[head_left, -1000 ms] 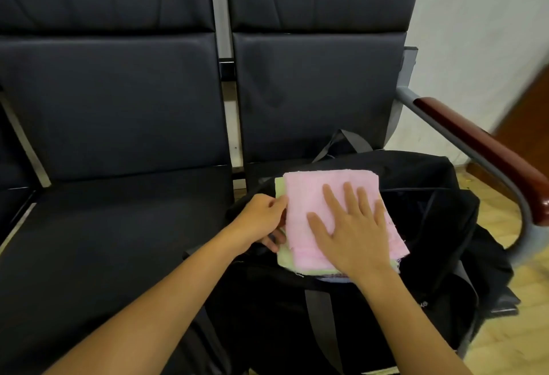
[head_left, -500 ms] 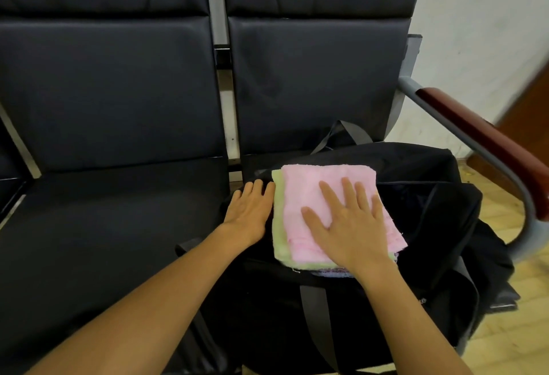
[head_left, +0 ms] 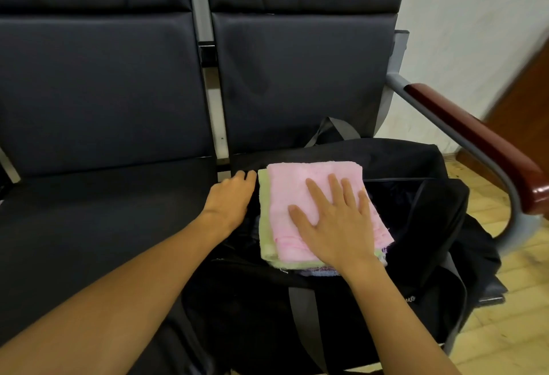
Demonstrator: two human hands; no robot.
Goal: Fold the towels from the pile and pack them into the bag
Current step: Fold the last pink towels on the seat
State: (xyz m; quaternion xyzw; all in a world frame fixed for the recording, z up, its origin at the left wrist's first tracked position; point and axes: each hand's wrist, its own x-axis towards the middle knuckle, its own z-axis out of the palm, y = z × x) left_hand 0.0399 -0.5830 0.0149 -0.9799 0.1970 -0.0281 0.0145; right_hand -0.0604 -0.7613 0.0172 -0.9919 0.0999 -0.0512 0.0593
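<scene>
Dark padded seats (head_left: pixel 98 101) joined in a row, a red-brown armrest (head_left: pixel 481 149), white wall (head_left: pixel 475 18), pale wooden floor (head_left: pixel 511 315).

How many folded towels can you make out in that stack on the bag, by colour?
Pink towel: 1, on top, under the flat right hand
Green towel: 1, beneath it
Bluish-purple towel: 1, only an edge showing
Total visible: 3; any others beneath are hidden.

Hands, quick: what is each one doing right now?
Left hand: open, holding nothing, resting on the black bag beside the towels.
Right hand: open, pressing flat on the pink towel.
</scene>
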